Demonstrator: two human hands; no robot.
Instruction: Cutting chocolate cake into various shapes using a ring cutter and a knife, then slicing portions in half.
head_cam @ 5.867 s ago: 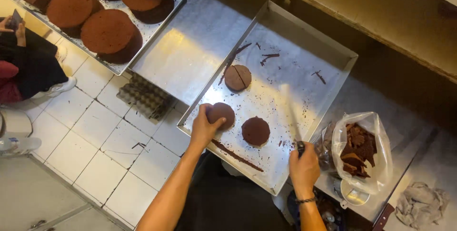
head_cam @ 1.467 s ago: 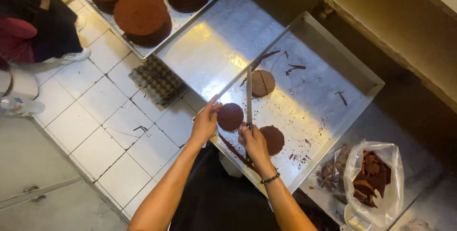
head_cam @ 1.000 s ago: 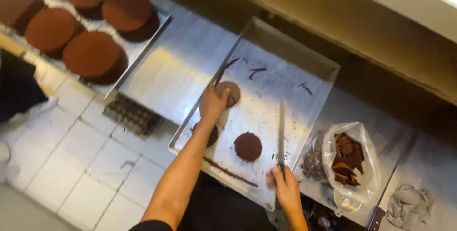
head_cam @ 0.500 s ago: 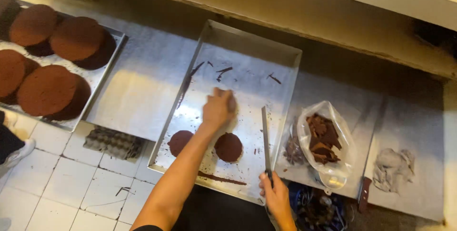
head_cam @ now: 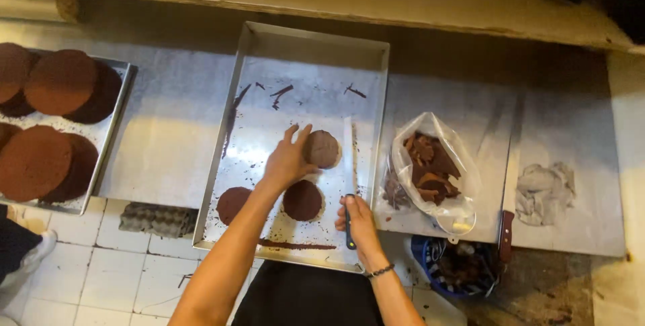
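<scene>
Head view — left hand (head_cam: 287, 161) on cake round (head_cam: 323, 149), clear bag (head_cam: 433, 171) right

A single head-worn camera looks almost straight down from above the worktop (head_cam: 168, 138), facing the far wall along the picture's top edge. The metal tray (head_cam: 269, 51) sits at centre, fairly near, with both forearms entering from the bottom edge. Left of the tray, floor tiles (head_cam: 101, 272) show below the worktop's edge.
</scene>
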